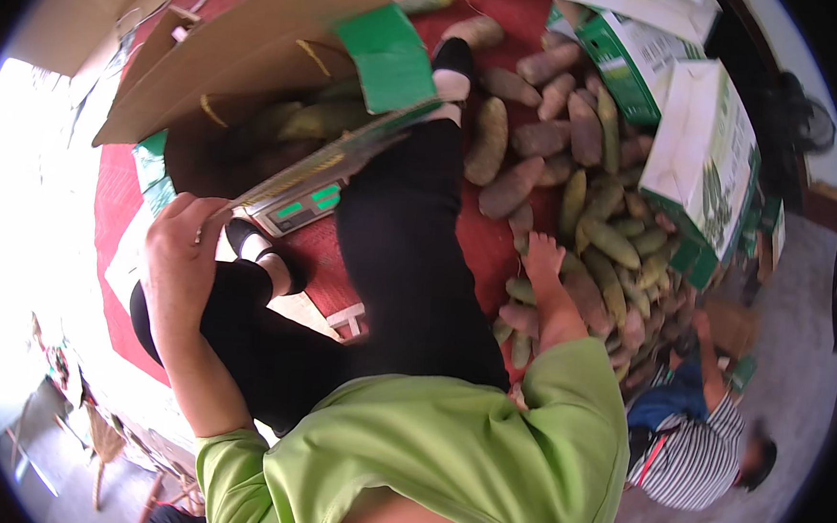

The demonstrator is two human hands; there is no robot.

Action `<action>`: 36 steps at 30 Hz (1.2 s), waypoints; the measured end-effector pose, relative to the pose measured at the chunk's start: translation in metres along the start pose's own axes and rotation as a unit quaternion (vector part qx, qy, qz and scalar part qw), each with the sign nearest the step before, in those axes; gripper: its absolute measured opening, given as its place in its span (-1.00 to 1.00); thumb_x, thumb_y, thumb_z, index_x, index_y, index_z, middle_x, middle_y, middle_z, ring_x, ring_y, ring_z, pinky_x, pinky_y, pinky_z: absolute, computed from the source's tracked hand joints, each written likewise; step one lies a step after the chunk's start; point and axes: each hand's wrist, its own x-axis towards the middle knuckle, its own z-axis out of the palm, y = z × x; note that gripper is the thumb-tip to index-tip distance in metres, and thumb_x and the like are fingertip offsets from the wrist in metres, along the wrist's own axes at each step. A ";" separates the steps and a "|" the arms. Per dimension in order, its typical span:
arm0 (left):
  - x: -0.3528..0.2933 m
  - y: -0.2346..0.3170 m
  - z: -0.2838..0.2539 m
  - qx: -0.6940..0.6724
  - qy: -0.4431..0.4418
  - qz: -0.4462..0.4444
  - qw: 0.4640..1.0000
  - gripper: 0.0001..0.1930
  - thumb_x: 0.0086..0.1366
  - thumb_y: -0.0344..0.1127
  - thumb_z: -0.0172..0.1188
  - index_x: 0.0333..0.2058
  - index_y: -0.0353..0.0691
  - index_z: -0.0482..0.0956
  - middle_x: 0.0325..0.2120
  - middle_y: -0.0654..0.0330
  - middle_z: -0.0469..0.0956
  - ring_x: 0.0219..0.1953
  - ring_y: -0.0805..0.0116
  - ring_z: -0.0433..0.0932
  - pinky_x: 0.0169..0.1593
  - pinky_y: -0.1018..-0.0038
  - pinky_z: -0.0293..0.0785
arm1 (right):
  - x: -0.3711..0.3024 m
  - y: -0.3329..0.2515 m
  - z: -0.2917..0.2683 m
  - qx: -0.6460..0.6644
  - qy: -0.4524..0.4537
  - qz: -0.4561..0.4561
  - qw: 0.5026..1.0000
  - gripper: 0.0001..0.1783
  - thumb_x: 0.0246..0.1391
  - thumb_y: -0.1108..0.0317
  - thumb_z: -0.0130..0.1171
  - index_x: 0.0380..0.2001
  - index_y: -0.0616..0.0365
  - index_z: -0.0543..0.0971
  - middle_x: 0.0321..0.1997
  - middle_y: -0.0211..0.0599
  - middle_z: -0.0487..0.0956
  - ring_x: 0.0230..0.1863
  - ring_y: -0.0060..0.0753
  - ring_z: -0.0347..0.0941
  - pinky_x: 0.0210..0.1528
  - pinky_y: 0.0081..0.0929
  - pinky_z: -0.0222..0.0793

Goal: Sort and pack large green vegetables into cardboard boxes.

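Note:
My left hand is closed on the near edge of an open cardboard box, beside its green corner. Inside the box lie several long green radishes, partly in shadow. The box is by a scale with lit green displays; whether it rests on it is hidden. On the right, my right hand reaches down to the heap of green and reddish radishes. Its fingers look apart, close to a reddish radish, with no radish clearly gripped.
White and green cartons stand beyond the heap. A co-worker in a striped shirt bends at its lower right, one arm toward the radishes. Red sheeting covers the floor. A broom is at the lower left.

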 end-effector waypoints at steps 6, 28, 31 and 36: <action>-0.005 -0.007 0.000 0.055 -0.014 0.002 0.998 -0.93 0.11 -0.34 0.21 -0.42 -0.16 0.62 -0.52 0.17 0.47 -0.37 0.12 0.52 -0.26 0.26 0.44 | -0.006 0.000 -0.021 -0.048 0.026 -0.053 0.997 -0.39 -0.14 0.12 0.33 0.03 -0.15 0.37 -0.01 -0.46 0.46 0.12 -0.36 0.34 0.07 -0.08 0.27; -0.007 -0.022 -0.001 0.106 -0.029 0.068 0.992 -0.93 0.12 -0.30 0.17 -0.45 -0.12 0.59 -0.53 0.23 0.45 -0.35 0.20 0.53 -0.31 0.28 0.46 | -0.124 -0.057 -0.442 0.614 0.359 -0.403 0.575 -0.26 -0.05 0.48 0.33 0.21 0.28 0.27 0.22 -0.07 0.37 0.24 -0.29 0.29 0.31 -0.31 0.11; -0.005 -0.022 -0.001 0.104 -0.027 0.066 0.992 -0.95 0.09 -0.35 0.16 -0.46 -0.12 0.59 -0.53 0.22 0.45 -0.33 0.19 0.54 -0.30 0.27 0.48 | -0.137 -0.096 -0.483 0.629 0.304 -0.493 0.518 -0.28 -0.05 0.49 0.32 0.20 0.29 0.29 0.22 -0.06 0.37 0.24 -0.29 0.29 0.31 -0.30 0.12; -0.004 -0.020 -0.007 0.114 -0.049 0.058 0.990 -0.91 0.03 -0.41 0.14 -0.45 -0.11 0.58 -0.47 0.23 0.50 -0.24 0.24 0.56 -0.21 0.34 0.51 | -0.136 -0.187 -0.501 0.512 0.173 -0.541 0.644 -0.33 -0.12 0.40 0.37 0.11 0.21 0.38 0.05 -0.19 0.49 0.06 -0.34 0.42 0.14 -0.34 0.30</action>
